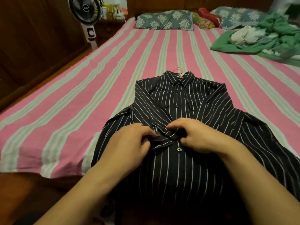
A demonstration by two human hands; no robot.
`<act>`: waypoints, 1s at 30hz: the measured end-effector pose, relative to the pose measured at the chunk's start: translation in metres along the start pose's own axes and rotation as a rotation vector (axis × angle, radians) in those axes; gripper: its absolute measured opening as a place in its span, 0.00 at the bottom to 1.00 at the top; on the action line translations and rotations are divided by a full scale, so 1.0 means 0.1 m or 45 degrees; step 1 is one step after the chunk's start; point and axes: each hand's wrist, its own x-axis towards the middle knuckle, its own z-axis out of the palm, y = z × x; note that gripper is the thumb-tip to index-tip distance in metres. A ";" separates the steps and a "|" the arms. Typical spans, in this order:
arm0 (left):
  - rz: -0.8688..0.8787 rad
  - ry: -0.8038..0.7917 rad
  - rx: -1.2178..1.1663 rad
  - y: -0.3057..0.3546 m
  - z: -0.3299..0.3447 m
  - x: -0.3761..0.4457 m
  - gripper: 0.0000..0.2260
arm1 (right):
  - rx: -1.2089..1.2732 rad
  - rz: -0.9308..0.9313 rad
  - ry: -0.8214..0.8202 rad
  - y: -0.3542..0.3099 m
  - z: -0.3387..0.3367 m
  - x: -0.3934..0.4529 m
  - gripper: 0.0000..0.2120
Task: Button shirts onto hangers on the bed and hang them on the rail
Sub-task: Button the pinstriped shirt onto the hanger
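Observation:
A black shirt with thin white stripes [186, 98] lies face up on the bed, collar pointing away from me. A pale hanger hook [178, 70] pokes out of the collar. The upper buttons look fastened. My left hand [129, 143] pinches the shirt's front edge beside a small button [158, 135]. My right hand [194, 135] grips the opposite front edge at the same height. Another button [179, 149] shows just below my hands. The hanger's body is hidden inside the shirt.
The bed [81, 103] has a pink and pale green striped sheet. Patterned pillows [164, 21] lie at the head. A heap of green and white cloth [263, 39] sits at the right. A standing fan [86, 12] is beside the bed on the left.

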 end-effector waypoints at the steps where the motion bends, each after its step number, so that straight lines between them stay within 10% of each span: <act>1: 0.037 0.072 0.026 -0.03 -0.02 -0.01 0.13 | -0.015 -0.003 -0.003 0.00 -0.01 0.01 0.29; 7: 0.159 0.302 0.065 -0.29 -0.02 -0.06 0.12 | 0.204 -0.101 0.383 -0.19 -0.01 0.04 0.08; 14: -0.066 0.003 0.051 -0.35 0.01 -0.17 0.12 | -0.035 -0.191 0.135 -0.40 0.16 -0.07 0.12; 18: 0.017 0.156 -0.084 -0.31 0.04 -0.21 0.10 | 0.152 -0.174 0.433 -0.33 0.08 -0.06 0.19; 21: 0.039 0.325 -0.197 -0.32 -0.04 -0.19 0.17 | 0.133 -0.157 0.173 -0.34 0.10 -0.04 0.26; 30: 0.282 0.392 -0.031 -0.61 -0.26 -0.15 0.20 | 0.537 -0.153 0.417 -0.45 0.12 0.10 0.05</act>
